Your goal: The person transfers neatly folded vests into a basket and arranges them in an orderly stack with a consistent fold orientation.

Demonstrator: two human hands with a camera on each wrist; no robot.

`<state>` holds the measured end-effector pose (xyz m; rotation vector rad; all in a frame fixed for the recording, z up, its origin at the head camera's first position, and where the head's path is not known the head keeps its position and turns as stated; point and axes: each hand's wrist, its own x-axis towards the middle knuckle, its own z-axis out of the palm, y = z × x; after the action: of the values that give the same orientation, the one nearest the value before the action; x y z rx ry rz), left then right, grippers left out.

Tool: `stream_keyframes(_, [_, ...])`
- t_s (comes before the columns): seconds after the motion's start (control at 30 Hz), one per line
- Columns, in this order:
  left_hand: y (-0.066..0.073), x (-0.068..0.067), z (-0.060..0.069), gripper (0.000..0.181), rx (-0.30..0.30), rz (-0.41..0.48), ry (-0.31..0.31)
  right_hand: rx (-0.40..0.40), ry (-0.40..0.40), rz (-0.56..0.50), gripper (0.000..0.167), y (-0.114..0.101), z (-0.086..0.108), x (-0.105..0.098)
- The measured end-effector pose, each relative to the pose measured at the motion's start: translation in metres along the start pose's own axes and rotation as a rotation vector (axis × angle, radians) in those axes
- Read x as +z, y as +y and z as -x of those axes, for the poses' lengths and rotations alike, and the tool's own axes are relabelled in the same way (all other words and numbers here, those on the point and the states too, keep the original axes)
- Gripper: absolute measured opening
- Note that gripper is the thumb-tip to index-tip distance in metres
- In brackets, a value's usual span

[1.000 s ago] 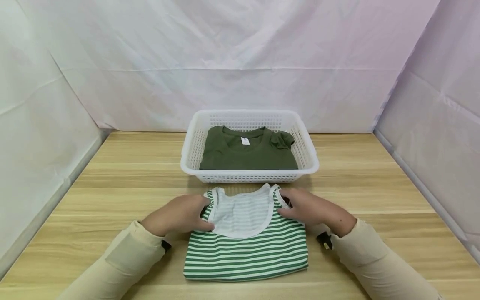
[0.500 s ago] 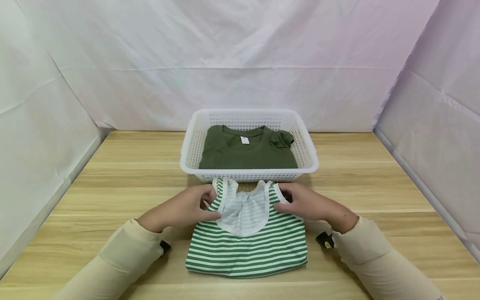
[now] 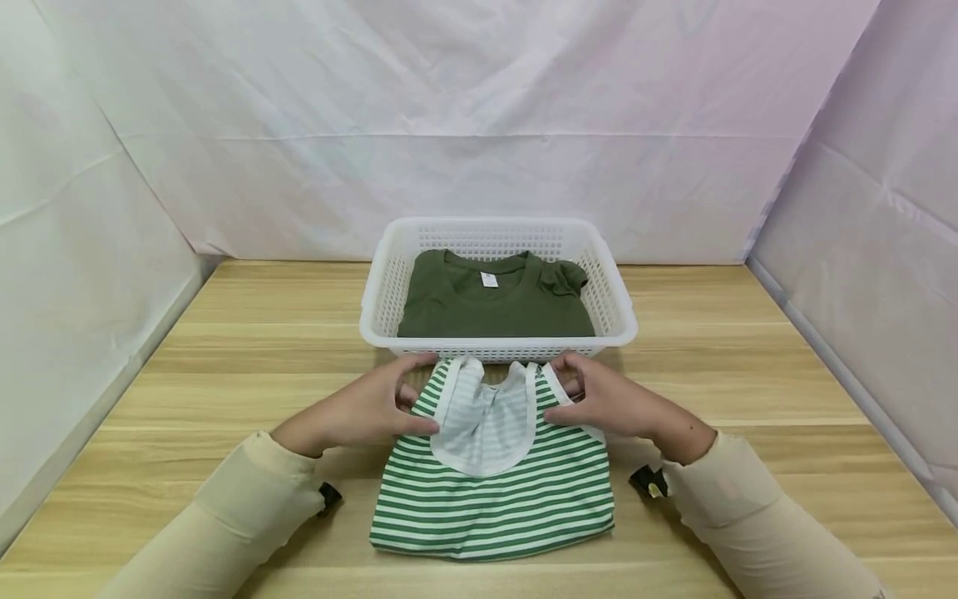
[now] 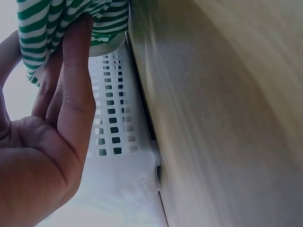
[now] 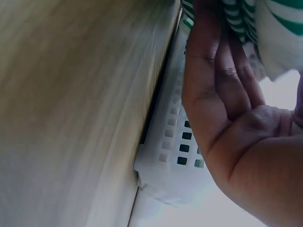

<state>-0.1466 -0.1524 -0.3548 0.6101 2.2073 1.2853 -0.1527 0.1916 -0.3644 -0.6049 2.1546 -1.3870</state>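
Note:
A folded green-and-white striped tank top with a white scoop neck lies on the table in front of the basket. Its shoulder end is raised a little and puckers at the neckline. At the left strap, my left hand pinches the cloth, thumb on top and fingers behind. My right hand holds the other strap the same way. Striped fabric bunches over the fingers in the left wrist view. In the right wrist view, the cloth hangs over the right hand's fingers, and the thumb is mostly out of frame.
Just beyond the tank top stands a white perforated plastic basket. A folded dark green T-shirt with a white label lies in it. The wooden table is bounded by white cloth at the back and both sides.
Both hands have shifted slightly forward. The straps have been lifted and drawn a little closer together, so the neckline is narrower. The basket has not moved.

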Motion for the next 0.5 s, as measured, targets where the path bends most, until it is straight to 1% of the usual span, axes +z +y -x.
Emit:
stream_keyframes(0.03, [0.000,-0.001,0.000,0.085,0.002,-0.023,-0.007,0.008,-0.005,-0.007,0.052,0.000,0.000,-0.001])
stream_keyframes(0.07, [0.000,-0.001,0.000,0.077,0.003,-0.046,-0.013,0.014,-0.009,-0.006,0.050,0.001,0.000,-0.001])
stream_keyframes(0.13, [-0.001,-0.002,0.001,0.056,0.006,-0.084,-0.022,0.020,-0.016,0.006,0.044,0.002,-0.001,-0.003])
stream_keyframes(0.2, [-0.002,-0.003,0.001,0.037,0.024,-0.084,-0.037,0.016,-0.023,0.032,0.037,0.003,-0.001,-0.004])
stream_keyframes(0.27, [-0.003,-0.003,0.000,0.028,0.036,-0.072,-0.050,0.010,-0.031,0.067,0.031,0.005,-0.001,-0.006])
stream_keyframes(0.37, [-0.006,-0.004,0.000,0.029,0.067,-0.081,-0.058,0.023,-0.055,0.091,0.027,0.007,0.000,-0.008])
stream_keyframes(0.5, [-0.009,-0.003,-0.001,0.027,0.079,-0.151,-0.050,0.058,-0.081,0.154,0.028,0.010,0.000,-0.011])
